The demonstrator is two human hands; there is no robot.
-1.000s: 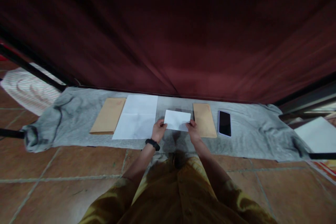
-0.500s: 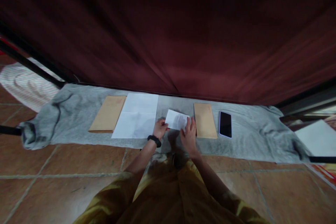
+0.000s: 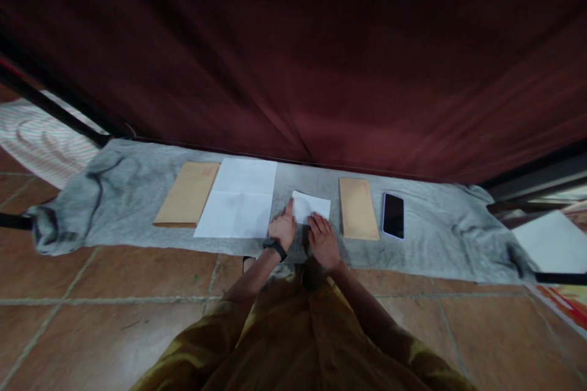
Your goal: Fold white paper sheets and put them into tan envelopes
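A small folded white paper (image 3: 313, 206) lies on a grey cloth (image 3: 426, 238) spread over the tiled floor. My left hand (image 3: 283, 229), with a black band on its wrist, rests at the paper's left edge with the forefinger stretched along it. My right hand (image 3: 323, 240) lies flat with its fingers pressing the paper's near edge. Neither hand grips anything.
A larger white sheet (image 3: 239, 198) and a brown envelope (image 3: 188, 193) lie to the left, a second brown envelope (image 3: 358, 208) and a black phone (image 3: 393, 215) to the right. A dark red curtain (image 3: 321, 55) hangs behind. Another white sheet (image 3: 550, 238) sits far right.
The paper was held up by both hands a second ago; now it lies on the cloth, looks smaller, and both hands press flat on it. The hands drew closer together.
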